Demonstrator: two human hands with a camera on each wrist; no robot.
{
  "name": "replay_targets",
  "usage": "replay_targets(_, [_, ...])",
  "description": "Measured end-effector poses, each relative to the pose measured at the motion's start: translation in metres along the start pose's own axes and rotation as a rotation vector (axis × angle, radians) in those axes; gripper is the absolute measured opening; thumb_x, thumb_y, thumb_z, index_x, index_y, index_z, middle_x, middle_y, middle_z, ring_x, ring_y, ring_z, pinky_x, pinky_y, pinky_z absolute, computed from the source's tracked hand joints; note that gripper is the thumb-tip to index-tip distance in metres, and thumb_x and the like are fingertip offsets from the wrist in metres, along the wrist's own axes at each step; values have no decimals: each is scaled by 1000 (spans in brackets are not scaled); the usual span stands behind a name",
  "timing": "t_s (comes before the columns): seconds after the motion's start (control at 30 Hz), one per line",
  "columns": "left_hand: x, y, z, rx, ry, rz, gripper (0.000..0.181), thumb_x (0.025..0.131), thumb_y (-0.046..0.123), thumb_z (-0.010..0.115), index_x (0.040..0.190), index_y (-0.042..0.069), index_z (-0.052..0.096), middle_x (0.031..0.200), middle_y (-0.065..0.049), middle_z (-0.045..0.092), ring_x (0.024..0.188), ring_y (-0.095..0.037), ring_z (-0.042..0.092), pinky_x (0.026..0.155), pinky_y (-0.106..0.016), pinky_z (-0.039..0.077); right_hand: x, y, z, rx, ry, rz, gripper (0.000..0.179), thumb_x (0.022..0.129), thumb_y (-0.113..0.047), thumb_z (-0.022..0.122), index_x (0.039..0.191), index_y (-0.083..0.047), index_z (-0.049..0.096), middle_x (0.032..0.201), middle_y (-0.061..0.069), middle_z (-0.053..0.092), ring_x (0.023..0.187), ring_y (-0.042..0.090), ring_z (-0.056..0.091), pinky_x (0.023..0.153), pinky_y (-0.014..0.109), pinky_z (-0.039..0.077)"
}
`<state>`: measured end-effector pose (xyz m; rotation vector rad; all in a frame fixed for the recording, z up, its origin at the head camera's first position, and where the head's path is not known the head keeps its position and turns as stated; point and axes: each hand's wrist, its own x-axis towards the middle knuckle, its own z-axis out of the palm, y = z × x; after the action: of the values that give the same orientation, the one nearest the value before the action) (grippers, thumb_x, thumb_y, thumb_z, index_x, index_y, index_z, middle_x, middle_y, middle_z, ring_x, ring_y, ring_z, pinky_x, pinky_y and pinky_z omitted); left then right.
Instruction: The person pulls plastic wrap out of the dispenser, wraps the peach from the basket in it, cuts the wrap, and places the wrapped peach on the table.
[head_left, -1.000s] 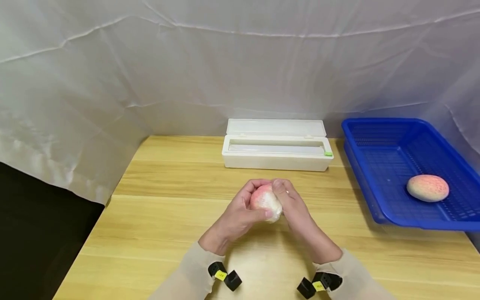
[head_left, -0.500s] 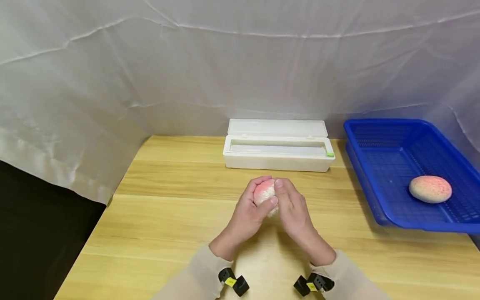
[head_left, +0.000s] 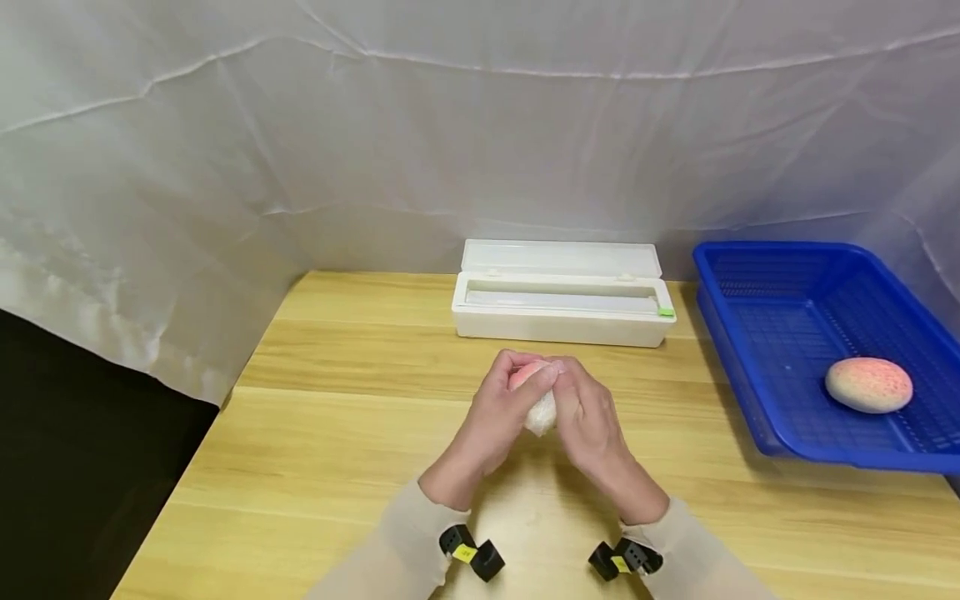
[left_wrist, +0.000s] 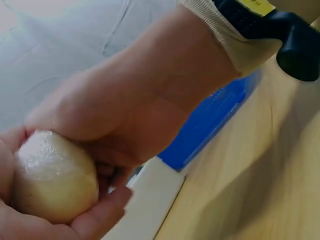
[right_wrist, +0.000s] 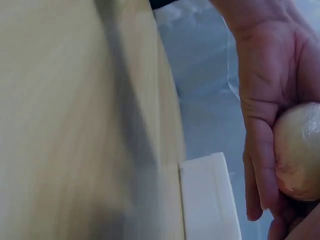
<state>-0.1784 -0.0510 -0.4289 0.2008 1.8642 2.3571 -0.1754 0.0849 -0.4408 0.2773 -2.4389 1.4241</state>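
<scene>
Both hands cup a pink and cream peach covered in clear plastic wrap, held over the table in the head view, where its wrapped lower part (head_left: 540,415) shows between them. My left hand (head_left: 489,422) grips it from the left, its thumb laid across the top. From the right, my right hand (head_left: 592,423) holds it, the two thumbs meeting over the fruit. Shiny film lies smooth on the peach (left_wrist: 55,175) in the left wrist view. In the right wrist view the peach (right_wrist: 299,150) rests against the left hand's palm and fingers.
A white cling film box (head_left: 566,323) stands at the back with its lid up and a roll inside. To the right is a blue plastic basket (head_left: 738,367) holding another peach (head_left: 868,385). Grey cloth (head_left: 480,150) hangs behind the wooden table (head_left: 337,467).
My left thumb has slid up across the peach to meet the right thumb, and the hands now cover more of it. The head view has shifted slightly.
</scene>
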Motion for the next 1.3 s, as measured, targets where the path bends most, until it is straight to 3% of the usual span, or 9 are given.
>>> replay_targets(0.13, [-2, -1, 3, 11, 64, 41, 30, 104, 19, 66, 124, 1, 53, 130, -15, 66, 109, -14, 64, 89, -23, 55, 1, -3, 2, 234, -67, 86, 48, 117, -32, 31, 131, -3, 66, 128, 15, 71, 120, 22, 63, 102, 34, 51])
replay_targets(0.27, [-4, -6, 8, -128, 112, 73, 24, 105, 14, 63, 122, 1, 51, 127, -15, 68, 107, -14, 68, 87, -23, 58, 0, -7, 9, 409, -40, 158, 48, 116, -29, 32, 131, 2, 65, 128, 19, 68, 116, 12, 60, 101, 20, 47])
replay_targets(0.37, [-5, -9, 10, -184, 122, 84, 21, 105, 12, 62, 120, 3, 50, 125, -13, 70, 108, -14, 68, 86, -23, 58, 0, -8, 10, 379, 0, 175, 46, 115, -28, 35, 127, 2, 68, 122, 19, 70, 110, 8, 61, 97, 19, 49])
replay_targets(0.5, [-4, -8, 12, -221, 134, 85, 19, 106, 15, 59, 119, 5, 50, 121, -9, 67, 101, -14, 67, 79, -22, 57, 2, -10, 7, 416, -37, 213, 51, 115, -33, 31, 130, 2, 66, 126, 19, 67, 110, 9, 59, 95, 20, 48])
replay_targets(0.7, [-3, -3, 14, -294, 106, 55, 19, 109, 19, 55, 121, 6, 48, 119, -7, 64, 96, -14, 66, 74, -23, 58, 5, -10, 4, 396, -17, 220, 52, 115, -32, 30, 131, 2, 67, 124, 18, 69, 107, 7, 60, 91, 20, 49])
replay_targets(0.93, [1, 2, 10, -334, 73, 53, 18, 112, 24, 49, 122, 9, 45, 114, -8, 61, 89, -14, 67, 70, -24, 61, 8, -4, -2, 663, -116, 266, 60, 116, -40, 32, 141, 7, 58, 123, -3, 68, 105, 10, 56, 84, 22, 48])
replay_targets(1.17, [5, 7, 6, -350, 44, 62, 17, 112, 27, 49, 120, 12, 45, 114, -7, 59, 87, -13, 67, 69, -24, 61, 13, -2, -5, 752, -166, 227, 49, 114, -43, 40, 135, -9, 68, 123, -9, 68, 105, 10, 58, 83, 24, 50])
replay_targets(1.3, [8, 9, 5, -324, 43, 79, 20, 112, 26, 49, 124, 11, 44, 120, -7, 57, 90, -14, 66, 72, -24, 61, 19, -7, -10, 776, -219, 214, 70, 113, -53, 30, 143, 3, 59, 132, -4, 64, 115, 10, 58, 87, 22, 50])
